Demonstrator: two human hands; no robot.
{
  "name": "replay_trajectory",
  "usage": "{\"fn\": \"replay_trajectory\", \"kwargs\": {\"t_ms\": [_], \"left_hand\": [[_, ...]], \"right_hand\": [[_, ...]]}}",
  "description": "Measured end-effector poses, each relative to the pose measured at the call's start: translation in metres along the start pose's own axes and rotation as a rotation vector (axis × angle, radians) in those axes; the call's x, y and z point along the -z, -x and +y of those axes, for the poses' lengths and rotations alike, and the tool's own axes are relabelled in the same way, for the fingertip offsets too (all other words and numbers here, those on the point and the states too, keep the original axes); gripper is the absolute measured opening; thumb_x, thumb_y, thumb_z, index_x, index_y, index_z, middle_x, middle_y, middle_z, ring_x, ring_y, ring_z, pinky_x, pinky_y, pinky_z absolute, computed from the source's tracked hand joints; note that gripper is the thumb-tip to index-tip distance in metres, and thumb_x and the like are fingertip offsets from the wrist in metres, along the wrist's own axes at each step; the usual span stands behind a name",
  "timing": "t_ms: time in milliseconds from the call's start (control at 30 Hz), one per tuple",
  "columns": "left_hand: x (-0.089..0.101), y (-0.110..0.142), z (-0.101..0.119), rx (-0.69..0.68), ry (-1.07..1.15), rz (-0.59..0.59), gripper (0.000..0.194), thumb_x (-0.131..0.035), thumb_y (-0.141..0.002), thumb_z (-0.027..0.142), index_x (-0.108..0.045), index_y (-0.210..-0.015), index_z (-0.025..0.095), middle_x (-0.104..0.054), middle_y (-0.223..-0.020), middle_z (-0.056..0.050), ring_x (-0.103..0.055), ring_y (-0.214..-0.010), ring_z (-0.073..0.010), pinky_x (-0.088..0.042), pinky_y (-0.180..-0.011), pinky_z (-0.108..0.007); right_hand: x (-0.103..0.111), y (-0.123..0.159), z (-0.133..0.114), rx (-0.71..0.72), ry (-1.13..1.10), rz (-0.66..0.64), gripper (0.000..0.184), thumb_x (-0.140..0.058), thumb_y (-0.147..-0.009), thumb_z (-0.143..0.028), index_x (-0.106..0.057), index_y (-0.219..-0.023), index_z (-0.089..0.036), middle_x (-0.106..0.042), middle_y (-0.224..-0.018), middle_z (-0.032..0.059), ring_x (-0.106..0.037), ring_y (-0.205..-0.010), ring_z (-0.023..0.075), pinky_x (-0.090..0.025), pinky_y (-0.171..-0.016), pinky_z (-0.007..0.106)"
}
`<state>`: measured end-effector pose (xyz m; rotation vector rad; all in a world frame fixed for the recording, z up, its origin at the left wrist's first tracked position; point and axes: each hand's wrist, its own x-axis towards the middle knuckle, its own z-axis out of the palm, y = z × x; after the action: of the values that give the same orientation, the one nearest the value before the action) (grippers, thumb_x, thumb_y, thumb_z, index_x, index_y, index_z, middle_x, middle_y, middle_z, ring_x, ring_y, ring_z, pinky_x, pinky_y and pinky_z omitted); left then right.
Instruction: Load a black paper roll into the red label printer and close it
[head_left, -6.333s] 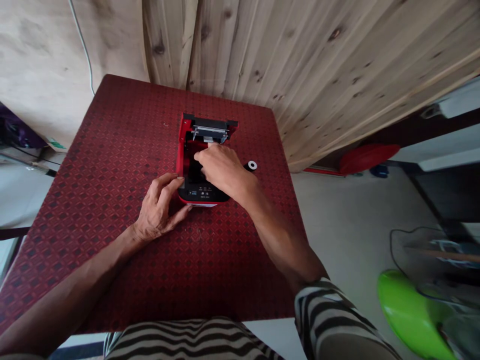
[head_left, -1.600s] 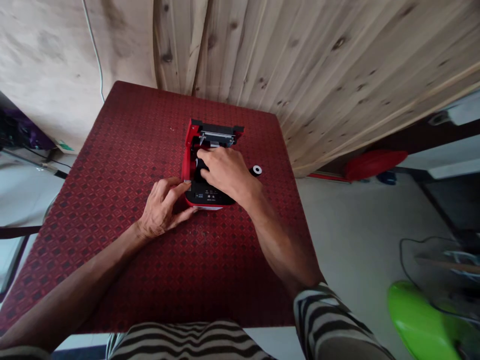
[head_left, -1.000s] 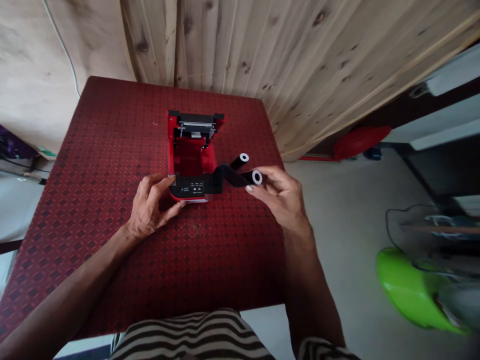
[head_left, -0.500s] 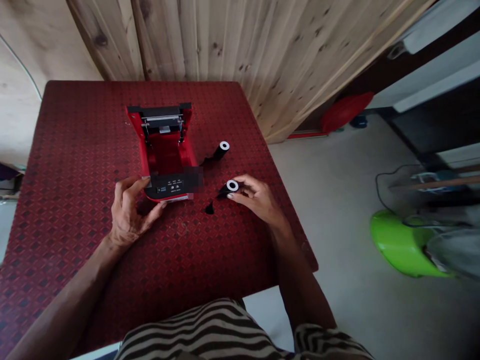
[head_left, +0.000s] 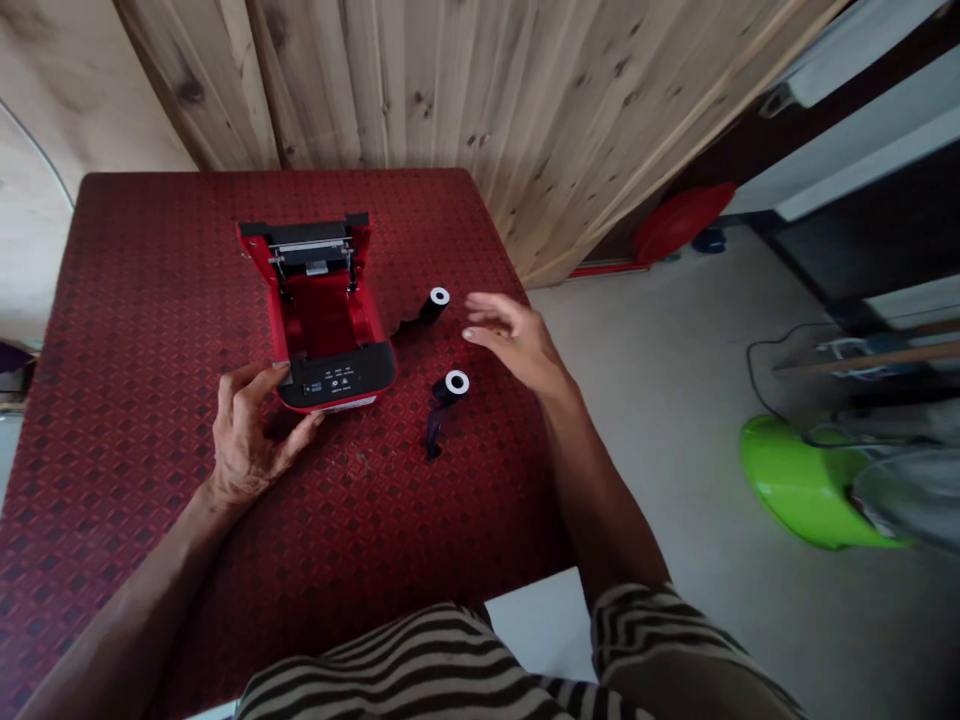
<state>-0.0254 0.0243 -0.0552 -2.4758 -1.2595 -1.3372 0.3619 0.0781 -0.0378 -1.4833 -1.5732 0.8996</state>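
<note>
A red and black label printer (head_left: 337, 378) sits on the table with its lid raised, its inside showing as a bare red bay. My left hand (head_left: 247, 430) grips its front left corner, fingers on top and thumb at the lower front edge. Right of the printer lies a black ribbon roll (head_left: 435, 304) with a white core end, its loose tail reaching toward the printer. Nearer me is a second black ribbon roll (head_left: 450, 388), its tail trailing down the tabletop. My right hand (head_left: 517, 340) hovers just right of both rolls, fingers apart, holding nothing.
The red patterned table (head_left: 150, 300) meets a wooden plank wall (head_left: 420, 90) at the back. On the floor to the right stand a bright green tub (head_left: 787, 485) and, farther off, a red round object (head_left: 682, 222). A dark cable runs near the tub.
My right hand has let go of the nearer ribbon roll and moved up and away from it. That roll now rests on the table. My left hand keeps its hold on the printer.
</note>
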Motion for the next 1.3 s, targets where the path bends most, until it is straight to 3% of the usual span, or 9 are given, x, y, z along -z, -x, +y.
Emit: {"fn": "replay_trajectory", "kwargs": {"t_ms": [100,167,300,500,567,633,767,867,1300], "left_hand": [[0.0,0.0,0.0,-0.006,-0.007,0.001,0.078,-0.086,-0.089,0.04,-0.048,-0.155,0.023,-0.068,-0.123,-0.014,-0.068,-0.112,-0.0299,-0.064,-0.093,-0.046],[0.0,0.0,0.0,-0.01,-0.009,0.009,0.076,-0.085,-0.089,0.041,-0.049,-0.153,0.021,-0.068,-0.123,-0.014,-0.069,-0.111,-0.0293,-0.064,-0.092,-0.045],[-0.001,0.001,0.002,-0.006,-0.01,0.011,0.074,-0.084,-0.091,0.038,-0.048,-0.154,0.02,-0.068,-0.124,-0.014,-0.068,-0.113,-0.0281,-0.064,-0.094,-0.042],[-0.002,0.002,0.003,-0.001,0.021,0.003,0.075,-0.083,-0.092,0.039,-0.046,-0.155,0.019,-0.069,-0.126,-0.014,-0.067,-0.114,-0.027,-0.064,-0.096,-0.04],[-0.002,0.003,0.003,0.004,0.011,0.009,0.073,-0.082,-0.093,0.04,-0.047,-0.154,0.019,-0.07,-0.125,-0.013,-0.068,-0.112,-0.0267,-0.064,-0.095,-0.04],[-0.003,0.004,0.003,0.008,0.0,0.013,0.072,-0.081,-0.093,0.04,-0.048,-0.154,0.021,-0.071,-0.123,-0.012,-0.069,-0.11,-0.0261,-0.064,-0.094,-0.04],[-0.004,0.007,0.003,0.029,0.018,0.002,0.072,-0.082,-0.092,0.04,-0.048,-0.153,0.02,-0.07,-0.126,-0.013,-0.068,-0.111,-0.0259,-0.063,-0.095,-0.039],[-0.005,0.009,0.003,0.06,0.04,-0.01,0.071,-0.081,-0.093,0.04,-0.049,-0.153,0.021,-0.069,-0.127,-0.013,-0.068,-0.112,-0.0258,-0.063,-0.096,-0.039],[-0.005,0.01,0.003,0.074,0.05,-0.016,0.068,-0.078,-0.094,0.043,-0.049,-0.152,0.022,-0.069,-0.126,-0.012,-0.069,-0.113,-0.0257,-0.063,-0.095,-0.039]], "right_hand": [[-0.028,-0.033,0.004,0.056,0.099,-0.013,0.057,-0.08,-0.082,-0.024,-0.068,-0.138,-0.022,-0.069,-0.149,0.0122,-0.07,-0.127,0.0256,-0.057,-0.105,0.047],[-0.043,-0.044,0.005,0.075,0.139,-0.003,0.047,-0.078,-0.082,-0.021,-0.073,-0.128,-0.018,-0.076,-0.137,0.0117,-0.071,-0.124,0.026,-0.055,-0.107,0.047],[-0.042,-0.037,-0.012,0.078,0.134,-0.007,0.03,-0.077,-0.082,-0.021,-0.076,-0.112,-0.019,-0.082,-0.116,0.0083,-0.075,-0.11,0.0257,-0.056,-0.101,0.045],[-0.005,-0.004,-0.112,0.362,0.143,-0.348,0.031,-0.081,-0.091,-0.039,-0.075,-0.119,-0.027,-0.08,-0.118,0.0033,-0.074,-0.109,0.0244,-0.056,-0.099,0.041],[-0.015,-0.004,-0.143,0.471,0.25,-0.484,0.029,-0.077,-0.095,-0.034,-0.074,-0.123,-0.027,-0.079,-0.12,0.0036,-0.073,-0.111,0.0251,-0.055,-0.101,0.042],[-0.038,-0.012,-0.16,0.523,0.422,-0.489,0.029,-0.073,-0.095,-0.022,-0.071,-0.124,-0.025,-0.077,-0.122,0.0054,-0.07,-0.115,0.0262,-0.053,-0.104,0.044],[-0.089,-0.035,-0.167,0.506,0.775,-0.518,0.026,-0.068,-0.095,-0.009,-0.068,-0.121,-0.014,-0.075,-0.12,0.0132,-0.068,-0.117,0.0288,-0.052,-0.102,0.042],[-0.109,-0.042,-0.17,0.484,0.955,-0.575,0.024,-0.061,-0.099,-0.006,-0.07,-0.12,-0.01,-0.077,-0.116,0.0168,-0.072,-0.11,0.0292,-0.054,-0.096,0.04],[-0.134,-0.044,-0.167,0.433,1.046,-0.541,0.042,-0.049,-0.096,0.002,-0.072,-0.129,-0.01,-0.079,-0.111,0.0205,-0.076,-0.099,0.03,-0.055,-0.083,0.039]]}}
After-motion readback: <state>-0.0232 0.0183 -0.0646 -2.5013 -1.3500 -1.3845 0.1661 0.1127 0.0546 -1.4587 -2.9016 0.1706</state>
